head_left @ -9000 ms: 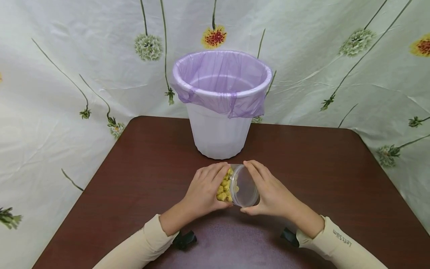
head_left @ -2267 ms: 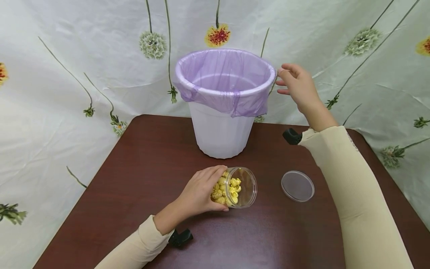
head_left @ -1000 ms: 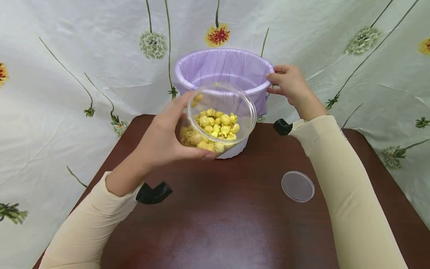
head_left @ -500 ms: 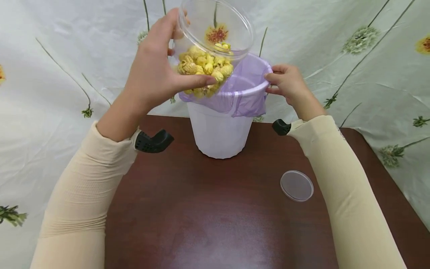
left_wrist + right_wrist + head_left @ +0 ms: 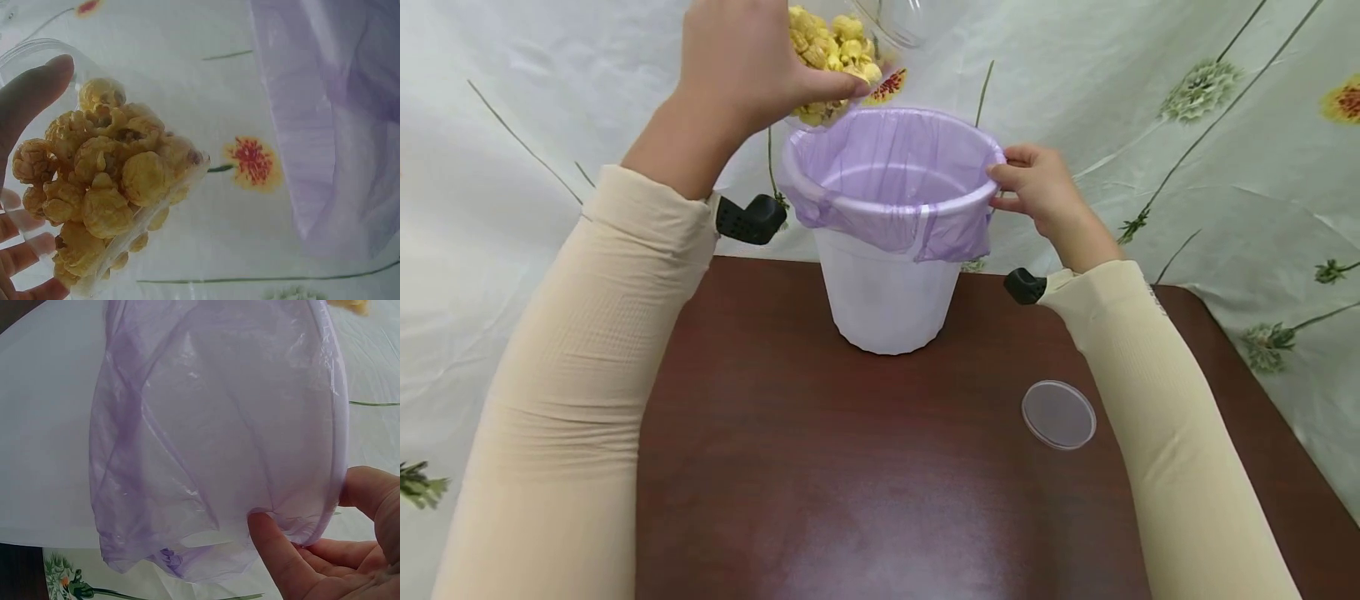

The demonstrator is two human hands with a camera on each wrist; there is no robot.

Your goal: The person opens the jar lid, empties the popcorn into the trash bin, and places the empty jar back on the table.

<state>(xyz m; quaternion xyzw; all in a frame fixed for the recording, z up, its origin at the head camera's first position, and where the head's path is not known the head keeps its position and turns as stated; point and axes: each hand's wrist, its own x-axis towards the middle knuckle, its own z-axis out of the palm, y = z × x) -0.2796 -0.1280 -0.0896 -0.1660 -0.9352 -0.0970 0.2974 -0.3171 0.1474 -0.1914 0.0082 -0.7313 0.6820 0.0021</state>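
Note:
My left hand grips a clear plastic jar of yellow popcorn, raised above the left part of the bin's rim and tilted mouth-up to the right. In the left wrist view the thumb lies along the jar's near side, fingers behind it, and the popcorn is heaped inside. The jar's top runs out of the head view. My right hand pinches the rim of a white bin at its right, over a purple bin liner folded outward. The bin stands upright on the table.
A round clear lid lies flat on the dark reddish-brown table, right of the bin and near the right sleeve. Behind the table hangs a pale flower-print cloth.
The lid came off the jar and was laid on the table. The right hand took hold of the bin's rim. The left hand lifted the jar from the table to above the rim.

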